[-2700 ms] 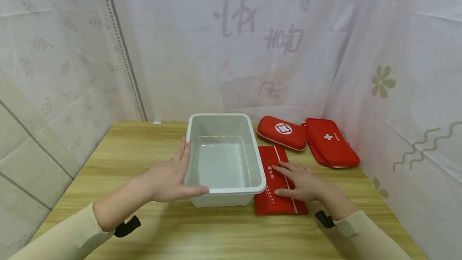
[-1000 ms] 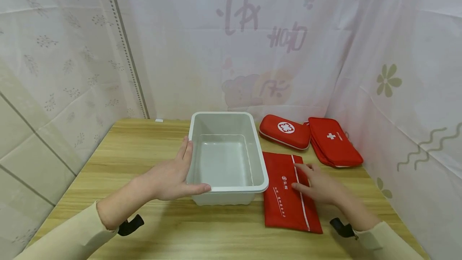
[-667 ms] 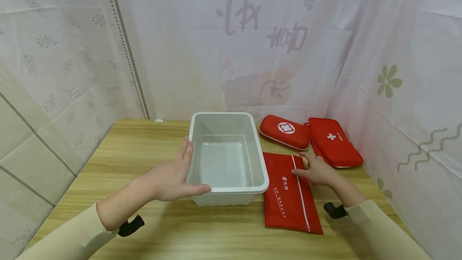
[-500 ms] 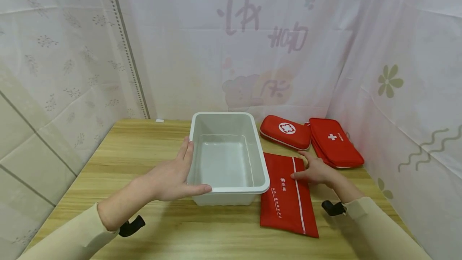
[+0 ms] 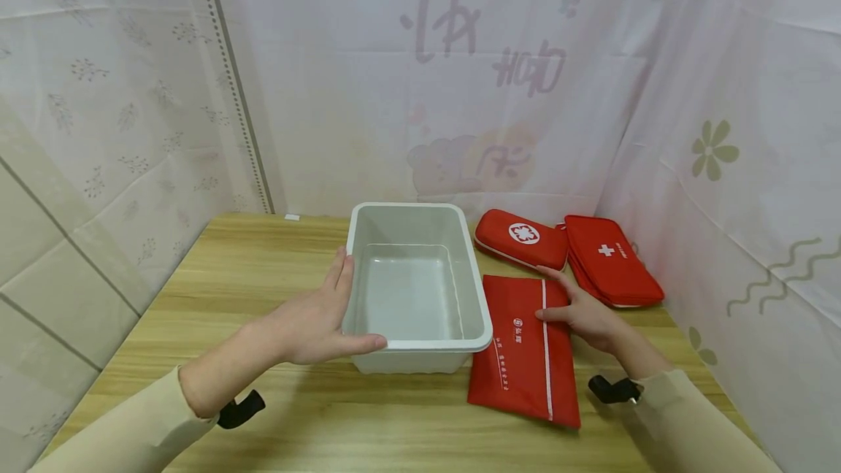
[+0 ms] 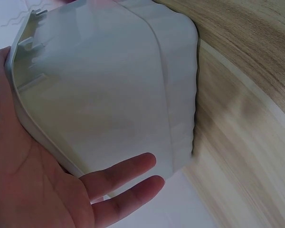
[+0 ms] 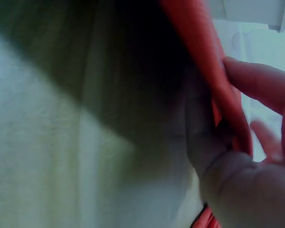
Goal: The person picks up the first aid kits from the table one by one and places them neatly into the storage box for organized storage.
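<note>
An off-white plastic bin [image 5: 482, 305] stands at mid-table, with only its bare inside showing. My left hand [image 5: 309, 331] rests against its near left corner, thumb along the front rim. In the left wrist view, two straight fingers [image 6: 128, 173] lie by the bin's outer wall. Right of the bin is a flat red fabric pouch [image 5: 512, 367] with white print and a white stripe. My right hand [image 5: 588, 316] pinches the pouch's right edge, thumb on top. The right wrist view shows the red edge [image 7: 199, 42] lifted off the table between thumb and fingers.
Behind the pouch lies a red zipped hard case [image 5: 493, 232] with a white round emblem. Beside it is a red first-aid bag [image 5: 620, 268] marked with a white cross. Printed curtains [image 5: 315, 93] close off the back and sides of the wooden table [image 5: 276, 429].
The pouch has come out from beside the bin toward the right and front, then swung slightly back left. My right hand has shifted up its right edge and taken hold. The left hand stays put.
</note>
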A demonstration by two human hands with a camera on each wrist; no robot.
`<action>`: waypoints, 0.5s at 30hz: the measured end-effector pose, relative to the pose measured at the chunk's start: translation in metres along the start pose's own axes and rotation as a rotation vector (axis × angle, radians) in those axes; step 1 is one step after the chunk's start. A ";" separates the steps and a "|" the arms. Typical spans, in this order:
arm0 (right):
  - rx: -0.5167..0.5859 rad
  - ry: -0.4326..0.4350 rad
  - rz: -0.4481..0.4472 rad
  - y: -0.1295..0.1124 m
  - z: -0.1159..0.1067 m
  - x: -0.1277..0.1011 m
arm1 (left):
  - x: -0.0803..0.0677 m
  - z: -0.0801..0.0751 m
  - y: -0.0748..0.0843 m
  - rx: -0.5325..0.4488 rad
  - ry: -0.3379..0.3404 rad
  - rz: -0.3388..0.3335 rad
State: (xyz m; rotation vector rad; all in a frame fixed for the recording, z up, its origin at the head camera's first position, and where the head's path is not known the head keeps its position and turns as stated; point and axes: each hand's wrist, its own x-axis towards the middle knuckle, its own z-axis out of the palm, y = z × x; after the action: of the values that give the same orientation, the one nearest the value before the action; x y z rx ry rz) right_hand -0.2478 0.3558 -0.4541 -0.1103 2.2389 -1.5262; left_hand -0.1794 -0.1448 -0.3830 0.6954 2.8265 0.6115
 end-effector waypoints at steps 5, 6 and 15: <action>0.051 0.007 0.053 0.004 0.000 -0.005 | 0.000 0.000 0.001 -0.005 -0.002 -0.001; 0.049 0.015 0.064 0.004 0.000 -0.006 | 0.001 0.000 0.001 -0.004 -0.003 -0.004; 0.118 0.034 0.070 0.008 0.000 -0.008 | 0.000 -0.001 0.001 -0.004 -0.012 -0.006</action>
State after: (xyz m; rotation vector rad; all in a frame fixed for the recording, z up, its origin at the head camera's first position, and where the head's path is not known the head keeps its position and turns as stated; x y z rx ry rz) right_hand -0.2391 0.3612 -0.4592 0.0291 2.1492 -1.6287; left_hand -0.1795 -0.1440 -0.3820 0.6877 2.8147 0.6104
